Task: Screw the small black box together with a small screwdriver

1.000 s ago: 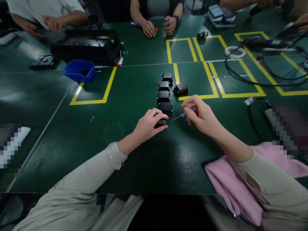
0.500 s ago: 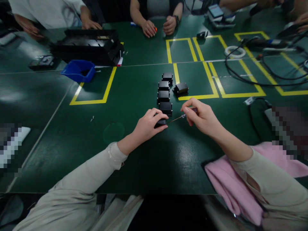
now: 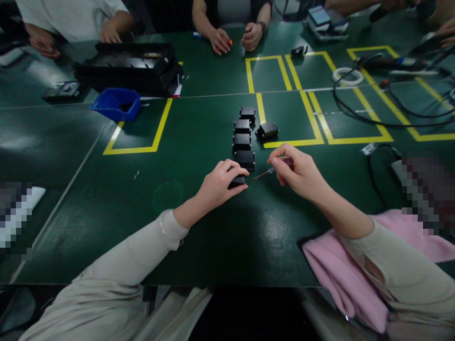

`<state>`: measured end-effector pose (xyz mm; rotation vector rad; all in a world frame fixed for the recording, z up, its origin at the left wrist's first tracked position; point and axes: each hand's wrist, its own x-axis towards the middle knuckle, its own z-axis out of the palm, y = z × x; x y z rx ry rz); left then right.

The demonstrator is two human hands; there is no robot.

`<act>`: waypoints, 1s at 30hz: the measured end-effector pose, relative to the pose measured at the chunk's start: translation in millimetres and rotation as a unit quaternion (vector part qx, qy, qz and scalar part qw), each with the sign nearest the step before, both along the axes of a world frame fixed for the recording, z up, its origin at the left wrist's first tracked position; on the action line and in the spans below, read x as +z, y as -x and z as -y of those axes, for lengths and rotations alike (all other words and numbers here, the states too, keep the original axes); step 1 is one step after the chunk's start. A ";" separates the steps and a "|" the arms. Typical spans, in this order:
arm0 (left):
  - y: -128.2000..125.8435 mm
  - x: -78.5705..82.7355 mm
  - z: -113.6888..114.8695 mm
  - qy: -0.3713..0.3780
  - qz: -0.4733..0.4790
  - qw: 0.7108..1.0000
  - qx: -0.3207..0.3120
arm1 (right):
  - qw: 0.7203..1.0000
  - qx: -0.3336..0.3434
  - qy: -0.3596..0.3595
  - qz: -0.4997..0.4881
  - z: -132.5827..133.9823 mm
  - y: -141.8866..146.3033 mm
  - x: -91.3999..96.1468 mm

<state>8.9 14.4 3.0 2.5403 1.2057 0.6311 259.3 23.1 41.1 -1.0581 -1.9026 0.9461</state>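
Note:
My left hand (image 3: pixel 224 181) is closed around a small black box (image 3: pixel 237 180) on the green table, fingers over its top and thumb along the near side. In my right hand (image 3: pixel 295 169) is a screwdriver (image 3: pixel 263 175), gripped by its dark reddish handle. Its thin shaft slants down to the left, and the tip meets the right end of the held box. Just beyond my left hand several similar black boxes (image 3: pixel 242 141) stand in a row. One more black box (image 3: pixel 268 131) sits to the right of that row, turned at an angle.
A blue bin (image 3: pixel 117 104) stands at the left before stacked black trays (image 3: pixel 124 68). Yellow tape (image 3: pixel 293 143) marks rectangles on the table. Black cable (image 3: pixel 341 106) and a white ring (image 3: pixel 347 76) lie at right, a pink cloth (image 3: pixel 341 270) near my right forearm. Other people's hands rest across the table.
My hands, the box and the screwdriver stay almost in place. Across the table at the left, a person's hand has drawn back from the black trays toward the left.

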 end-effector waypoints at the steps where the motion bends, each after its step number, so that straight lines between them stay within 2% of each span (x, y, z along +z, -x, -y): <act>1: -0.1 0.1 0.0 -0.001 -0.001 1.000 0.000 | 1.000 0.001 -0.001 -0.009 -0.1 0.2 -0.4; 30: 0.2 -0.4 0.2 0.001 0.003 1.000 -0.003 | 1.000 -0.003 -0.003 -0.010 0.5 0.3 0.5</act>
